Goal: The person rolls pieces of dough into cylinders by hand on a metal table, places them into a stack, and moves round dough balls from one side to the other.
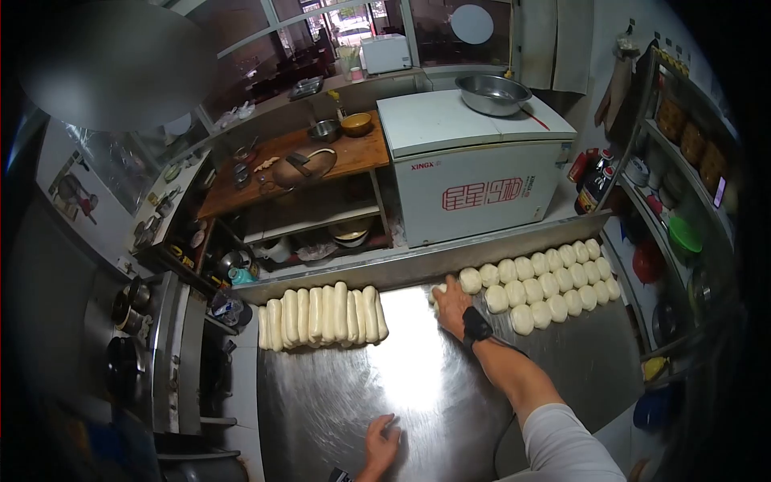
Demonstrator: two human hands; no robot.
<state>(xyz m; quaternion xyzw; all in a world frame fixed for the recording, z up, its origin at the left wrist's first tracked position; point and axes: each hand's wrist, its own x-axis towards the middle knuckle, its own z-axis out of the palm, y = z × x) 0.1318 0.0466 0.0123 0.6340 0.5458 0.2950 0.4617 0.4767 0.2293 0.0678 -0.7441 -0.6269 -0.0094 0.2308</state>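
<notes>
right grip point(454, 308) curled around dough point(436, 295), left grip point(381, 444) loosely open, metal basin point(493, 96) atop freezer point(474, 181)

- Metal table point(321, 402): shiny, streaky top, strong glare point(411, 353) mid-table.
- Raised metal edge point(426, 263) along the far side.
- Far left: long dough sticks point(317, 315), packed side by side, touching, pointing away from the near side. Looks stacked in places.
- Far right: round dough balls point(549, 285), three slanted rows, packed close. Row nearest the raised edge reaches furthest left.
</notes>
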